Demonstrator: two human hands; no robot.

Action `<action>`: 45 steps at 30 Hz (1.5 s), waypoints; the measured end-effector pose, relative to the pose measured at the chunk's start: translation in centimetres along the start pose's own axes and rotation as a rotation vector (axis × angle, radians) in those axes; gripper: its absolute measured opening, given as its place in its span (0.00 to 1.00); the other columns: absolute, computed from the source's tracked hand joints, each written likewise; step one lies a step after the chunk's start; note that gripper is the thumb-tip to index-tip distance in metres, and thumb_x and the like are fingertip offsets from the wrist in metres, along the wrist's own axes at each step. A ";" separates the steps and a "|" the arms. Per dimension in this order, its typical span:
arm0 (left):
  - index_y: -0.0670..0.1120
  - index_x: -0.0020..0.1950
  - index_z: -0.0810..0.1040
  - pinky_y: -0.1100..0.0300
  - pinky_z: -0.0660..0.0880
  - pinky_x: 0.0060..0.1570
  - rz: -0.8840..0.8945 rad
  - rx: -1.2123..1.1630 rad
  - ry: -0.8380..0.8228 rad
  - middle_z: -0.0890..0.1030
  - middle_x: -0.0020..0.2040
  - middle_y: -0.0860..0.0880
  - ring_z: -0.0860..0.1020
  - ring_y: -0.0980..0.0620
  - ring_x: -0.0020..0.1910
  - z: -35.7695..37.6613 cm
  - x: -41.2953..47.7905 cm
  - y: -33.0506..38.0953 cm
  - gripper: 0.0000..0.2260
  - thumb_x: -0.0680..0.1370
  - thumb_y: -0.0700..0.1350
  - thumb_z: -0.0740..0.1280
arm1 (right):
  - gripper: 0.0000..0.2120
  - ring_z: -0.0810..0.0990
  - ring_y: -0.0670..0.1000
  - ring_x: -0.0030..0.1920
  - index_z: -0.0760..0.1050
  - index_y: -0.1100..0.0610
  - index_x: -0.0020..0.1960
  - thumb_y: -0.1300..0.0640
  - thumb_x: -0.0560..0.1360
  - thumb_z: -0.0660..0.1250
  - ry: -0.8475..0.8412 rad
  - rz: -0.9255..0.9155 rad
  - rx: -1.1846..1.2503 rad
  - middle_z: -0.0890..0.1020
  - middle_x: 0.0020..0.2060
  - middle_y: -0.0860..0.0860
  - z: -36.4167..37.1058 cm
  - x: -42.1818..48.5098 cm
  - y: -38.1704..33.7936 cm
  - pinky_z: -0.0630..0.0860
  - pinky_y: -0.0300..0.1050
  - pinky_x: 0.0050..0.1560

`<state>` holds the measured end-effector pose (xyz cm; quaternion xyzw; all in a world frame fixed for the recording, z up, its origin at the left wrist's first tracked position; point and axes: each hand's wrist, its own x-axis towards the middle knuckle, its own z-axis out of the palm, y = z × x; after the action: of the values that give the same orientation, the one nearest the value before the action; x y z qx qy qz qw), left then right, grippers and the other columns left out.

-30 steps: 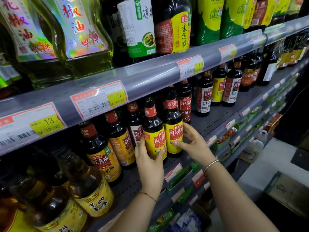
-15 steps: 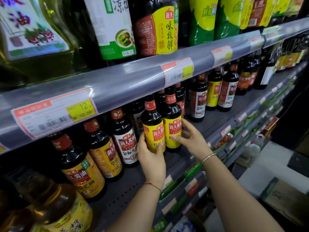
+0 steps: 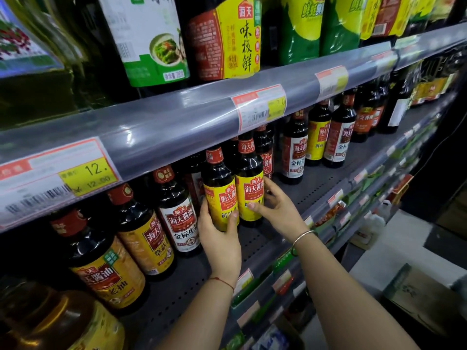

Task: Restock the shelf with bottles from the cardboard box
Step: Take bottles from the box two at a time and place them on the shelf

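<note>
1. Shelf (image 3: 326, 188): a grey perforated metal deck running from lower left to upper right, with a clear plastic price rail (image 3: 177, 132) of the shelf above crossing the top of the view.
2. Cardboard box (image 3: 419, 296): seen in part at the lower right, on the floor, well apart from both hands; its contents cannot be made out.
3. Neighbouring bottles: a white-labelled dark bottle (image 3: 179, 215) stands upright just left of the handled pair; an orange-labelled bottle (image 3: 144, 233) stands further left.
4. Left yellow-labelled bottle (image 3: 219, 193): dark, red-capped, upright on the shelf, touching its twin on the right.
5. Right yellow-labelled bottle (image 3: 250, 183): same kind, upright, set slightly deeper on the shelf.
6. Left hand (image 3: 219, 238): wrapped around the lower body of the left yellow-labelled bottle, thumb on the label front, fingers behind; a red string circles the wrist.
7. Right hand (image 3: 275, 210): fingers spread and curved against the lower label of the right yellow-labelled bottle, touching it at front and side rather than fully enclosing it.
8. Bracelet (image 3: 303, 236): a thin metal band on the right wrist.
</note>
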<state>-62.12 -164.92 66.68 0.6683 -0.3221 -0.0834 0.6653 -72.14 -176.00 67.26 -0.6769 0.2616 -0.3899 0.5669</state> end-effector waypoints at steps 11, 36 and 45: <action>0.55 0.73 0.60 0.68 0.70 0.59 0.190 -0.011 -0.051 0.66 0.68 0.51 0.69 0.60 0.64 -2.1 -4.4 1.6 0.31 0.73 0.48 0.71 | 0.22 0.76 0.45 0.61 0.73 0.49 0.65 0.54 0.72 0.72 0.327 0.006 -0.113 0.78 0.61 0.46 0.8 -5.5 -1.9 0.74 0.41 0.60; 0.47 0.67 0.70 0.54 0.69 0.62 0.453 0.710 -1.707 0.72 0.63 0.47 0.71 0.46 0.63 0.2 -32.4 -34.5 0.20 0.76 0.50 0.64 | 0.13 0.78 0.56 0.56 0.78 0.58 0.59 0.57 0.75 0.65 0.394 0.929 -0.720 0.79 0.55 0.57 4.1 -47.9 32.3 0.73 0.46 0.56; 0.47 0.65 0.69 0.51 0.73 0.59 0.353 0.874 -1.750 0.69 0.65 0.45 0.72 0.45 0.61 1.3 -40.0 -51.9 0.19 0.76 0.46 0.66 | 0.17 0.74 0.58 0.58 0.71 0.56 0.64 0.58 0.75 0.63 0.244 1.079 -0.777 0.74 0.59 0.57 5.9 -53.7 50.9 0.71 0.47 0.55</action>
<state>-77.33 -149.14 4.94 0.5002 -0.7968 -0.3211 -0.1087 -92.88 -141.14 5.11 -0.5572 0.7462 -0.0033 0.3643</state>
